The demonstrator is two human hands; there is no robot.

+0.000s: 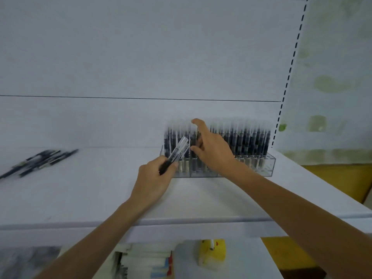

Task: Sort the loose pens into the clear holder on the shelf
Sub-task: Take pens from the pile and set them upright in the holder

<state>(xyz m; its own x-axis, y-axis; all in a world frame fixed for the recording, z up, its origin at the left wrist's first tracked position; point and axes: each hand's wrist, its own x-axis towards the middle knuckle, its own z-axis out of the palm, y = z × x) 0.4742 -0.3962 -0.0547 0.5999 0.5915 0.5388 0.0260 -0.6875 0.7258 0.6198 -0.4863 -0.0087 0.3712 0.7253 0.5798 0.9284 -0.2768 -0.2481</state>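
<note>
A clear holder stands on the white shelf, packed with several upright black pens with clear caps. My left hand grips two or three such pens just in front of the holder's left end, caps pointing up and right. My right hand reaches into the holder's middle rows, fingers spread among the standing pens, the thumb touching them. A heap of loose black pens lies at the shelf's left. The picture is blurred.
The shelf's back panel rises behind the holder. A slotted upright runs along the right. Below the shelf edge lie stacked white packets and a yellow object.
</note>
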